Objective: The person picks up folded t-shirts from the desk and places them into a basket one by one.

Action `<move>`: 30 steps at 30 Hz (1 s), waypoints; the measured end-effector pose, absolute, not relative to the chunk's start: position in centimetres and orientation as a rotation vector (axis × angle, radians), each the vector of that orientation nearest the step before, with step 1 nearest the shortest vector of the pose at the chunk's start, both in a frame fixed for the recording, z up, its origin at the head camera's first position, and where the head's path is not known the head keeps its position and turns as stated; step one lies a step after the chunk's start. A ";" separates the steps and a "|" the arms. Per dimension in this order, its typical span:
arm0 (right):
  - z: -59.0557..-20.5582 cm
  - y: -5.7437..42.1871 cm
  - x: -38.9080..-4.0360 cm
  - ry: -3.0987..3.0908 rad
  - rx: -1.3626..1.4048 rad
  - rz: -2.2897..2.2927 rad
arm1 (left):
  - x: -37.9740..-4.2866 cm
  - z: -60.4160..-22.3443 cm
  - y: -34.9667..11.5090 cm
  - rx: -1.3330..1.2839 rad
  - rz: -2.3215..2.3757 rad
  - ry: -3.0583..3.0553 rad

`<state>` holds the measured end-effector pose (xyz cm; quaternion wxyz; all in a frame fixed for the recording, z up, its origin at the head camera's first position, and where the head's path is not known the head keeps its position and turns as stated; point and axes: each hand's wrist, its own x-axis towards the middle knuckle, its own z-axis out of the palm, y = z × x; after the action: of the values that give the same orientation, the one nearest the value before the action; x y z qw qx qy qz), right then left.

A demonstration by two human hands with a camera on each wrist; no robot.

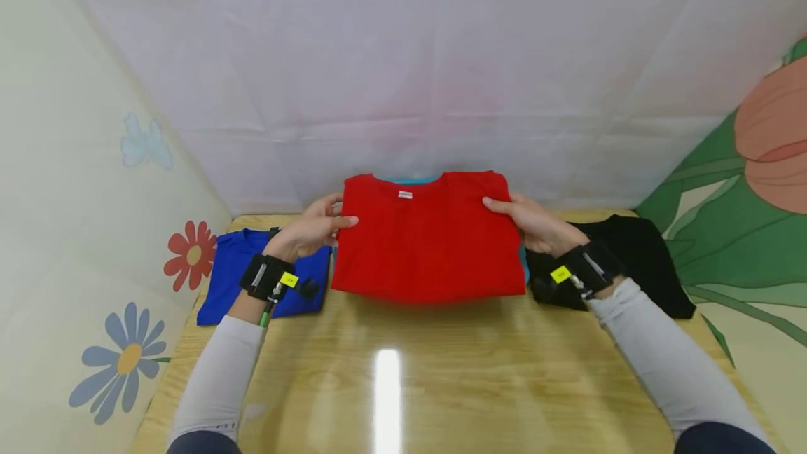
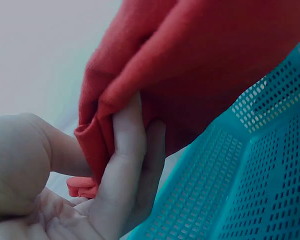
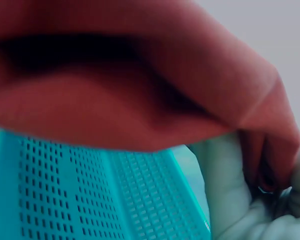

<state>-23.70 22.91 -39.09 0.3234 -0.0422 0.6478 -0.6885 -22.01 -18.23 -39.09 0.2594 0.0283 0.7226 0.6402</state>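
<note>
A folded red T-shirt (image 1: 429,247), its neckline at the far side with a small white label, is spread between both hands. My left hand (image 1: 313,226) pinches its left edge, thumb on top and fingers under the fold. On the opposite edge my right hand (image 1: 534,224) grips the cloth, also with the thumb on top. Beneath the shirt is a teal perforated plastic basket (image 2: 205,185), whose mesh wall (image 3: 65,185) shows in the right wrist view too. From above, the shirt hides most of the basket.
A folded blue shirt (image 1: 230,282) lies on the wooden table (image 1: 454,370) at the left, partly behind the left wrist. At the right lies a folded black shirt (image 1: 643,261). A white sheet (image 1: 378,54) hangs along the table's back edge, with painted walls either side.
</note>
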 end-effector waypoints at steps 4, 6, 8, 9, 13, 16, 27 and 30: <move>-39.5 22.8 -25.3 1.713 -0.092 -1.791 | -23.6 -39.4 -17.9 0.049 1.710 1.956; -39.8 22.6 -26.0 1.713 -0.075 -1.791 | -24.2 -39.7 -17.8 0.040 1.698 1.957; -40.1 22.5 -26.5 1.720 -0.056 -1.777 | -24.7 -40.1 -17.7 0.024 1.685 1.963; -40.3 22.4 -26.7 1.725 -0.047 -1.767 | -24.8 -40.2 -17.7 0.013 1.669 1.974; -40.9 22.2 -27.3 1.730 -0.032 -1.726 | -25.2 -40.7 -17.3 -0.020 1.600 2.027; -41.2 22.1 -27.6 1.721 -0.035 -1.716 | -25.4 -40.7 -16.8 -0.004 1.550 2.061; -41.9 20.3 -28.3 1.772 -0.040 -1.633 | -25.8 -40.6 -15.6 0.037 1.398 2.201; -42.1 19.7 -28.2 1.813 -0.059 -1.571 | -25.7 -40.9 -15.0 0.050 1.277 2.292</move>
<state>-28.19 19.69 -42.13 0.3625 -0.0229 0.7042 -0.6100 -25.69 -14.99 -40.91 0.2560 0.0183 0.8443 0.4703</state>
